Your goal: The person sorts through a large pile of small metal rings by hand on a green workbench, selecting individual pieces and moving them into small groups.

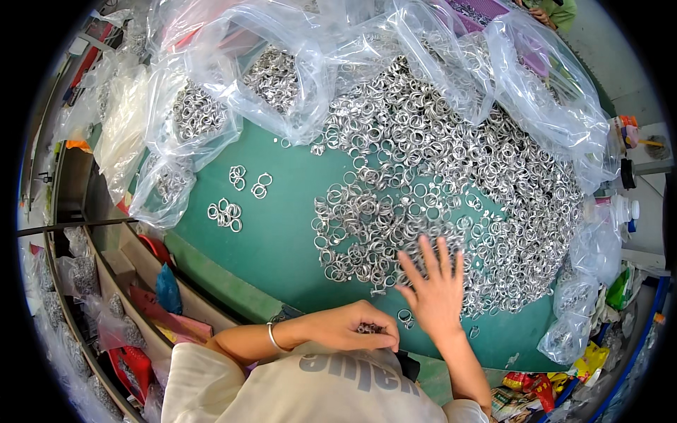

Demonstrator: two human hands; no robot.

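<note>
**A:** Rings cupped in our left hand (pixel 349 326), that's where we start. It's curled shut around a small clump of silver rings (pixel 368 328), held tight against the chest just below the near edge of the big ring pile (pixel 430 190). Guessing we keep it close like that so nothing slips out.

**B:** And our right hand (pixel 436 289)? Looks flat to us.

**A:** Yep, fingers spread wide open, palm down on the near edge of that pile, gripping nothing. Spread like that it can fan the rings apart. A couple of stray rings (pixel 404 317) sit just beside it, between the pile and our left hand.

**B:** What's left of the pile?

**A:** Small sorted-looking groups (pixel 226 213) on the bare green table (pixel 275 247), well apart from the heap, maybe so they don't get mixed back in. Another little set (pixel 248 180) lies just behind those.

**B:** Bags?

**A:** Clear plastic bags (pixel 275 77) ring the far side of the pile, slumped open. The ones to the far left hold more silver rings (pixel 194 113). The big ones behind and to the right of the pile (pixel 543 99) look mostly emptied, and we can't tell what's left inside. One small bag (pixel 564 338) to the right of the pile holds some rings too.
</note>
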